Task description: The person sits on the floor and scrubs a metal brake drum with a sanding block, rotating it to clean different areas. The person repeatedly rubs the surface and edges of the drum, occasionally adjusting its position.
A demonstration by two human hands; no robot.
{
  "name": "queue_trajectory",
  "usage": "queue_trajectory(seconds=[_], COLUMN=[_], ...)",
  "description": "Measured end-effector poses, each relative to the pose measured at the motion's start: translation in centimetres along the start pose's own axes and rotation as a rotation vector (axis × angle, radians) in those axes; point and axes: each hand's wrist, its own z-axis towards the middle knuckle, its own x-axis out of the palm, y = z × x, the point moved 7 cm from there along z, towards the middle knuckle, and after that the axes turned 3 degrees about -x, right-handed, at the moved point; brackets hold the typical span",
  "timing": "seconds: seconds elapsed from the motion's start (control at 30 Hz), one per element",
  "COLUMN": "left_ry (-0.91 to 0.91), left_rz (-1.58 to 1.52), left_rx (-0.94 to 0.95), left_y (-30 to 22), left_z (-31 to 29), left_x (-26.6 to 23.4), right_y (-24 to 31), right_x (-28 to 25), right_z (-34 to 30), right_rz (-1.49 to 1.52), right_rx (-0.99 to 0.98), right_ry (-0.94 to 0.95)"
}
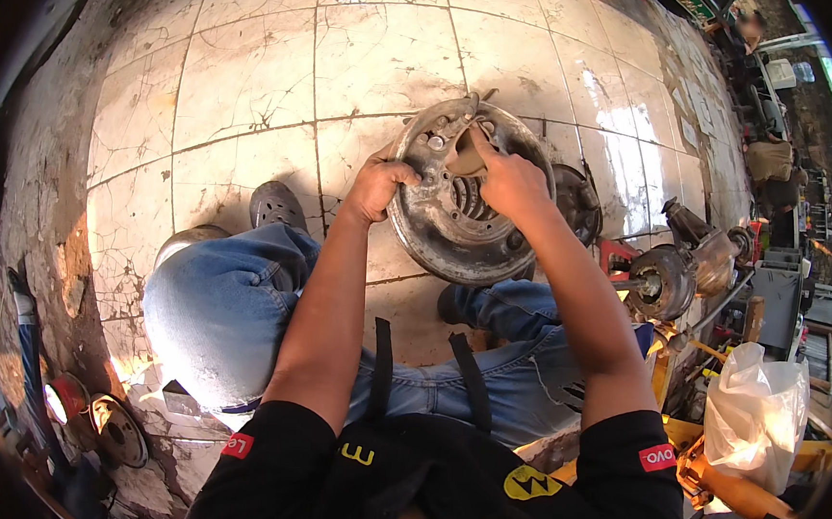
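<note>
A worn, round metal brake backing plate (455, 253) is held up over the tiled floor, between my knees. My left hand (383, 185) is closed around its left rim, with the thumb on the plate's face. My right hand (516, 182) lies over the plate's upper right part. Its index finger is stretched out to the edge of an opening near the top, and the other fingers are partly curled and hidden. Coils of a spring (471, 203) show through the plate's central opening. A bolt head (435, 142) sits on the upper left of the face.
Another dark round part (576, 205) lies just behind the plate. To the right are a red stand (615, 255) and an axle assembly with a hub (663, 282). A plastic bag (757, 418) sits above orange equipment (738, 489). Round metal parts (119, 432) lie at lower left.
</note>
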Motion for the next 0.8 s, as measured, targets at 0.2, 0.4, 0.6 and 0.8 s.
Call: queue_trajectory(seconds=[0.2,0.4,0.6,0.8], left_ry=[0.019,-0.018,0.004,0.02], left_rz=[-0.092,-0.008,-0.141,-0.051], left_rx=[-0.054,0.029,-0.07,0.033], left_y=[0.0,0.1,-0.4,-0.6], left_z=[0.1,0.3,-0.3,-0.8], left_x=[0.8,-0.6,1.6,0.4], right_y=[0.3,0.4,-1.2,0.1], right_x=[-1.1,-1.4,0.1,-0.6], right_z=[-1.2,-0.6,-0.4,-1.2], right_rz=[-0.055,-0.031,-0.025,-0.014], right_rx=[0.002,-0.062,-0.023,-0.065], right_ry=[0.014,-0.02,-0.038,-0.033])
